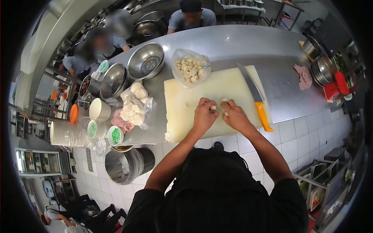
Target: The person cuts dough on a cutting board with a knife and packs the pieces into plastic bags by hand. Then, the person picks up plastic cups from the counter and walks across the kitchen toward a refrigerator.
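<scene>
Over the white cutting board (186,130), my left hand (206,113) pinches a small off-white piece (213,108) between its fingertips. Close by on the right, my right hand (235,115) has its fingers curled round another small whitish piece (225,113), partly hidden by them. What kind of food the pieces are, I cannot make out. A clear plastic bag (191,66) full of similar pale chunks stands at the board's far edge. To the right of my hands lies a large knife (259,101) with a yellow handle, its blade pointing away from me.
Left of the board are a bag of pale food (135,106), a pink cloth (121,121), steel bowls (145,61) and a tub of green bits (115,135). A lined bin (128,165) stands below. Another pink cloth (303,77) lies right. Co-workers (191,17) stand across the table.
</scene>
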Demonstrator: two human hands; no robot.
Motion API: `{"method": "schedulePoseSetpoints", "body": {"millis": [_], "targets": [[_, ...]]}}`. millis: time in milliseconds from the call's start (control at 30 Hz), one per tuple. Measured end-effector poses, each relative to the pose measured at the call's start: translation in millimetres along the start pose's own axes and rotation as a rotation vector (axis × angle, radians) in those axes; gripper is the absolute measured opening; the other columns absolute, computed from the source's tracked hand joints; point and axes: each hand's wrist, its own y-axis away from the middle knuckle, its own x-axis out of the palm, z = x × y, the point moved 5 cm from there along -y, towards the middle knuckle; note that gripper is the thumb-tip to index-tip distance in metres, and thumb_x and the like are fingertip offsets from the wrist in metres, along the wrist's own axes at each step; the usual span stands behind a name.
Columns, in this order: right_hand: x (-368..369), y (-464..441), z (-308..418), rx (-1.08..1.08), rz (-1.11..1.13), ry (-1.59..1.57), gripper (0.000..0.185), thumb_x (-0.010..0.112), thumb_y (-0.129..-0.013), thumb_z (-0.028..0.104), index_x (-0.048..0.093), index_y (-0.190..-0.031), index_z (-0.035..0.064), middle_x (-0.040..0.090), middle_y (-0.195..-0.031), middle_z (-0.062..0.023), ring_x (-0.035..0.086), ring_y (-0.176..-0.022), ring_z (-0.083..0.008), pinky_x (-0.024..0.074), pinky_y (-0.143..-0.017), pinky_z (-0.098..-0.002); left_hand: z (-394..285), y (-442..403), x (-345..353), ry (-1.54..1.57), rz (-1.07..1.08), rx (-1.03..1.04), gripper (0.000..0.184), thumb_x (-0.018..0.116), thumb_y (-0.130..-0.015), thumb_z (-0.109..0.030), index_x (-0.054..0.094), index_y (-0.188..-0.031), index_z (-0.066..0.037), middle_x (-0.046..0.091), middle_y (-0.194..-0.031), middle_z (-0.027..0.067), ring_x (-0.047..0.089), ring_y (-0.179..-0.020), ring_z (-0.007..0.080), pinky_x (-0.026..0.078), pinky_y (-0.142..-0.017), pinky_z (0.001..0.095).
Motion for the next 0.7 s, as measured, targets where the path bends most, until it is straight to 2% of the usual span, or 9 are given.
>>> {"method": "schedulePoseSetpoints", "body": {"millis": [67, 167, 267, 367, 400, 500, 567, 667, 700], "targets": [[-2.7, -2.6, 1.9, 0.016, -0.013, 0.009, 0.037, 0.064, -0.074, 0.004, 0.064, -0.111, 0.0023, 0.056, -0.110, -0.0204, 0.064, -0.090, -0.0380, 0.0535, -0.082, -0.0443, 1.0, 0.9, 1.7, -0.012, 0.013, -0.034, 0.025, 0.070, -0.067, 0.000, 0.068, -0.092, -0.004, 0.058, -0.099, 0.0103, 0.062, -0.073, 0.0232, 0.053, -0.069, 0.0340], [4.1, -6.8, -2.0, 0.029, 0.024, 0.066, 0.031, 0.065, -0.076, 0.009, 0.065, -0.107, 0.0035, 0.055, -0.111, -0.0211, 0.064, -0.085, -0.0415, 0.0541, -0.080, -0.0475, 5.4, 1.8, 5.0, -0.069, 0.025, -0.022, 0.023, 0.070, -0.067, 0.000, 0.067, -0.090, -0.004, 0.059, -0.097, 0.0103, 0.064, -0.075, 0.0249, 0.054, -0.069, 0.0347], [3.8, -14.9, -4.4, 0.007, -0.024, 0.020, 0.027, 0.063, -0.080, 0.010, 0.066, -0.106, 0.0026, 0.059, -0.104, -0.0168, 0.066, -0.077, -0.0367, 0.0552, -0.075, -0.0432, 8.5, 1.4, 7.5, -0.069, -0.010, -0.008, 0.022, 0.071, -0.067, 0.000, 0.066, -0.089, -0.003, 0.060, -0.093, 0.0110, 0.065, -0.075, 0.0260, 0.054, -0.069, 0.0349], [6.9, -19.3, -19.8, 0.197, -0.089, -0.550, 0.020, 0.061, -0.084, 0.008, 0.067, -0.102, 0.0032, 0.060, -0.097, -0.0120, 0.063, -0.066, -0.0256, 0.0526, -0.062, -0.0351, 12.2, 0.8, 6.8, -0.034, -0.010, -0.057, 0.020, 0.071, -0.067, 0.000, 0.065, -0.087, -0.002, 0.061, -0.088, 0.0116, 0.065, -0.072, 0.0246, 0.053, -0.068, 0.0337], [15.8, -8.2, -35.1, 0.568, 0.111, -1.064, 0.023, 0.059, -0.085, 0.010, 0.066, -0.107, 0.0057, 0.061, -0.096, -0.0090, 0.056, -0.065, -0.0161, 0.0453, -0.055, -0.0275, 14.2, 0.1, 5.2, -0.021, -0.012, -0.076, 0.020, 0.071, -0.067, 0.000, 0.065, -0.086, -0.002, 0.062, -0.088, 0.0119, 0.065, -0.071, 0.0236, 0.053, -0.068, 0.0332], [18.4, -0.9, -37.3, 0.620, 0.053, -1.839, 0.029, 0.058, -0.085, 0.012, 0.062, -0.113, 0.0064, 0.061, -0.094, -0.0107, 0.055, -0.066, -0.0146, 0.0432, -0.053, -0.0255, 20.8, 0.0, 4.4, 0.032, -0.027, -0.116, 0.020, 0.071, -0.067, 0.000, 0.064, -0.085, -0.001, 0.062, -0.086, 0.0123, 0.064, -0.070, 0.0227, 0.053, -0.066, 0.0330], [16.7, 5.4, -36.4, 0.620, 0.003, -2.073, 0.031, 0.056, -0.086, 0.013, 0.059, -0.117, 0.0062, 0.062, -0.098, -0.0126, 0.058, -0.072, -0.0175, 0.0447, -0.053, -0.0261, 24.6, -2.6, 3.3, 0.081, -0.049, -0.114, 0.021, 0.072, -0.065, -0.001, 0.063, -0.084, -0.002, 0.061, -0.083, 0.0120, 0.063, -0.068, 0.0250, 0.052, -0.065, 0.0345], [7.3, 15.1, -33.8, 0.653, -0.151, -2.221, 0.030, 0.056, -0.088, 0.015, 0.059, -0.117, 0.0065, 0.063, -0.103, -0.0152, 0.062, -0.080, -0.0225, 0.0492, -0.059, -0.0282, 30.1, -2.6, 3.6, 0.268, -0.014, -0.320, 0.019, 0.071, -0.069, 0.002, 0.063, -0.086, -0.001, 0.063, -0.087, 0.0092, 0.064, -0.070, 0.0144, 0.052, -0.057, 0.0270], [4.5, 16.3, -32.0, 0.671, -0.213, -2.237, 0.029, 0.056, -0.089, 0.016, 0.059, -0.116, 0.0067, 0.064, -0.105, -0.0160, 0.064, -0.083, -0.0243, 0.0511, -0.061, -0.0290, 23.4, -4.8, 2.3, 0.260, -0.042, -0.260, 0.019, 0.071, -0.070, 0.002, 0.063, -0.087, -0.001, 0.063, -0.088, 0.0088, 0.064, -0.071, 0.0139, 0.052, -0.056, 0.0267]]}}
